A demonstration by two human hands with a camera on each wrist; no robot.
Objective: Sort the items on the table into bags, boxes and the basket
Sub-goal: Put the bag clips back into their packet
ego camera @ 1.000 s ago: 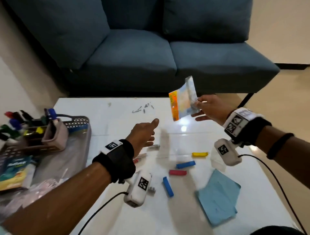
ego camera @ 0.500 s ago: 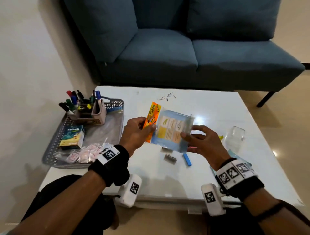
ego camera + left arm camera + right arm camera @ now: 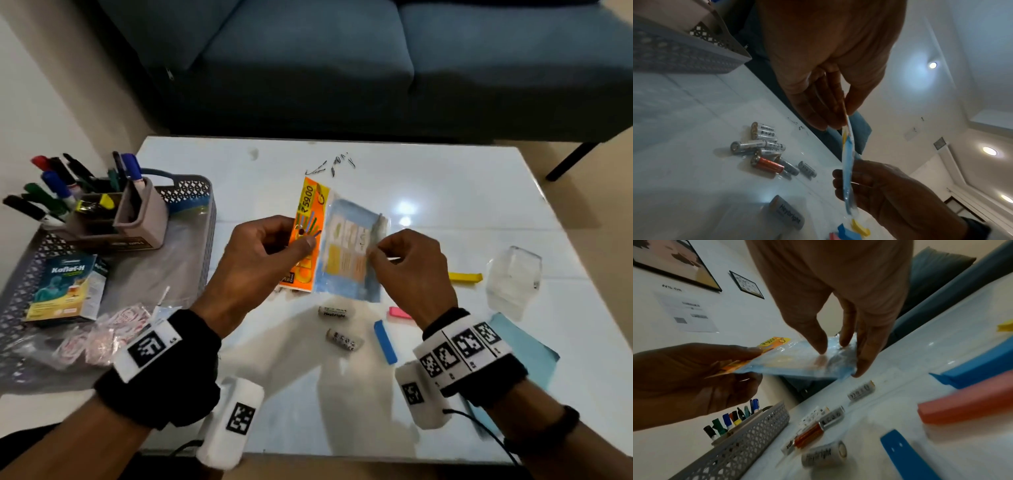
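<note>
Two hands: you held one flat packet point(image 3: 337, 246) between them, above the table point(image 3: 428, 192).
Left hand point(image 3: 255, 255): thumb and fingers pinched the packet's orange header edge.
Packet axis: it ran up and away from both grips, tilted; its blue side lay toward your right.
Right hand point(image 3: 409, 263): fingertips pinched the clear right edge, probably the nearer one to open it.
Batteries point(image 3: 337, 325): loose on the table beneath the grips.
Hidden: the packet's contents and mouth were unclear.

You wear black wristbands point(image 3: 161, 370) with white square-coded tags, a white coded camera pod point(image 3: 233, 423) cabled under each wrist, and a thin black band point(image 3: 548, 428) on your right forearm.
</note>
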